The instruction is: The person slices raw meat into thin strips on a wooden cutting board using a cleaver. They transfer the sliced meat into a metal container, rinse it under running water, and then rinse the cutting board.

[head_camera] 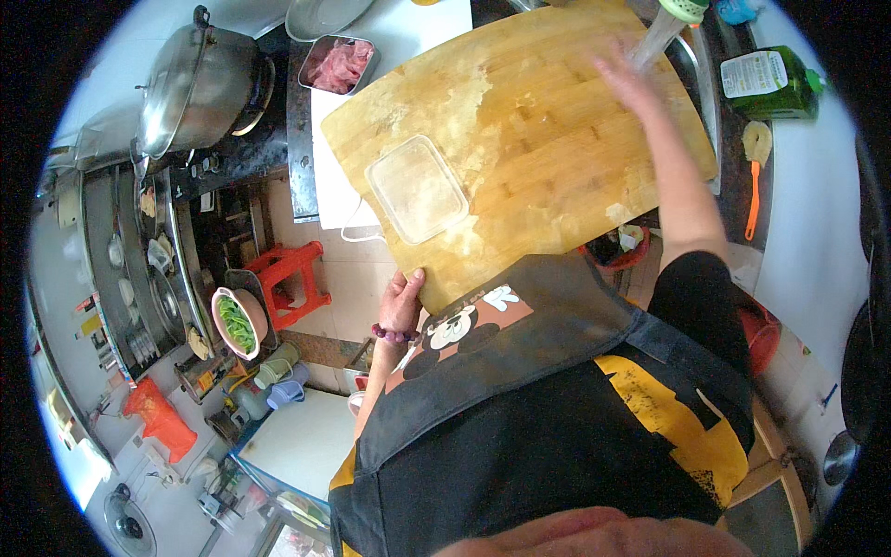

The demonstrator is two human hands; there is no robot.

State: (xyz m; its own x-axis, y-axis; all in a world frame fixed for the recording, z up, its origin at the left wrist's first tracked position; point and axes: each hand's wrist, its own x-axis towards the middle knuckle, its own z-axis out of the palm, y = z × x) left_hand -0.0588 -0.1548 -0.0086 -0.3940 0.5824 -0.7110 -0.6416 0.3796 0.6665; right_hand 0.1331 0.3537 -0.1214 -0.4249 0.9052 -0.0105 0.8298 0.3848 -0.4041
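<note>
A large wooden cutting board [557, 160], patched with wet marks, spans the space before me at a slant. My left hand [401, 301], with a beaded bracelet at the wrist, grips its near left corner, thumb on top. A clear, rounded rectangular plastic piece [418, 189], perhaps a lid or shallow box, shows on the board's left part. Water [654, 43] streams from a green and white tap head [686, 10] at the far right end. Beside that stream my right hand [624, 78], blurred, is over the board, fingers apart, with nothing seen in it.
Raw meat fills a metal tray [339, 65] beyond the board's left side. Farther left stands a big lidded steel pot [198, 90]. A green detergent bottle [771, 83] and an orange-handled brush [754, 177] lie right. A red stool [287, 284] and bowl of green vegetables [239, 322] are left.
</note>
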